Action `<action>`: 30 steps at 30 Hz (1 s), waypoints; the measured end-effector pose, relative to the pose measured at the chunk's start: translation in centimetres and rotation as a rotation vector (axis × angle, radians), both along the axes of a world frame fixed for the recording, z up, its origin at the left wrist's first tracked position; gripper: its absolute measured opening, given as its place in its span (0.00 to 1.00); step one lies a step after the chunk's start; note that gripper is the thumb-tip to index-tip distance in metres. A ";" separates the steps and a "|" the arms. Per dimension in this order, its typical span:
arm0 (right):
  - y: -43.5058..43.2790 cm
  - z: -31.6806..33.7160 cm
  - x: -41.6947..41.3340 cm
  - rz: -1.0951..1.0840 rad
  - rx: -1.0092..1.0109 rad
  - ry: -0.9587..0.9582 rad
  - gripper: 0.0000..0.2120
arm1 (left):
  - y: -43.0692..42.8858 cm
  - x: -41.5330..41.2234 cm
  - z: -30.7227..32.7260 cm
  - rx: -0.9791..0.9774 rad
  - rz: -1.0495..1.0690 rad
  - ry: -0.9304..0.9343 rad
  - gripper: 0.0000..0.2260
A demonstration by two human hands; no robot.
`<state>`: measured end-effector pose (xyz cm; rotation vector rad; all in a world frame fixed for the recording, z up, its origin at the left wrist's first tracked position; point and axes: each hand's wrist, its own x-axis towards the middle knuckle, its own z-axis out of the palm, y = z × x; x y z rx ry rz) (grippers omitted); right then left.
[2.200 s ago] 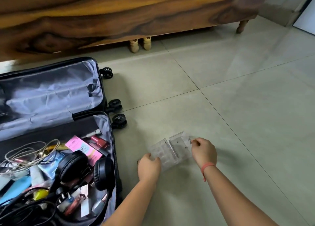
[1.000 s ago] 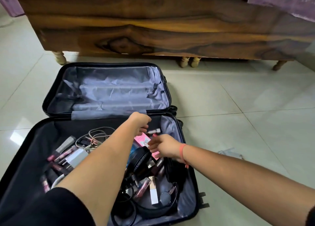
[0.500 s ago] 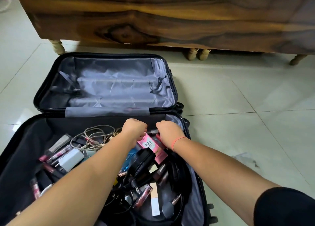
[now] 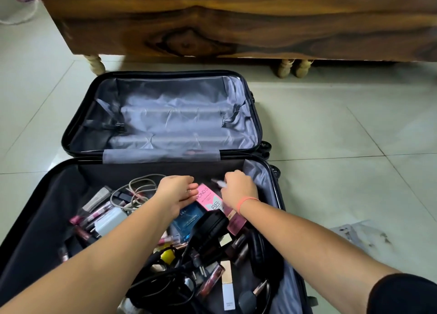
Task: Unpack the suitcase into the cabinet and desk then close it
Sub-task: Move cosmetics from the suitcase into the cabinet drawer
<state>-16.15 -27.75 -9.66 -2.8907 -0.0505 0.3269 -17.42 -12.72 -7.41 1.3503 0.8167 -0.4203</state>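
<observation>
Tiled floor (image 4: 331,136), by a wooden bed frame (image 4: 236,22): the open suitcase (image 4: 177,115) is crammed with cosmetics and cables. Near its far right corner, the right hand (image 4: 238,188) pinches a slim tube (image 4: 218,182). The left hand (image 4: 176,190) curls beside the pink Pond's box (image 4: 209,196), and I cannot tell if it grips anything. Lift small items straight up, clear of the headphones (image 4: 208,228).

Open room lies over the suitcase's (image 4: 165,73) lined far half; cables (image 4: 142,183), headphones (image 4: 208,226) and tubes (image 4: 94,215) crowd the near half.
</observation>
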 end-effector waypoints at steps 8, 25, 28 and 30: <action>2.1 3.9 -1.6 -0.097 0.685 -0.004 0.08 | 2.0 -1.9 2.3 -0.187 -0.186 -0.140 0.10; -0.7 5.5 -6.9 0.368 0.172 0.318 0.38 | 4.3 -7.6 4.0 -0.104 -0.312 -0.143 0.03; 0.6 5.1 -7.1 0.167 0.564 0.419 0.38 | 3.4 -8.0 4.9 -0.122 -0.312 -0.189 0.03; 1.5 5.6 -6.4 0.192 0.641 0.422 0.38 | 3.2 -8.2 5.4 -0.126 -0.307 -0.229 0.02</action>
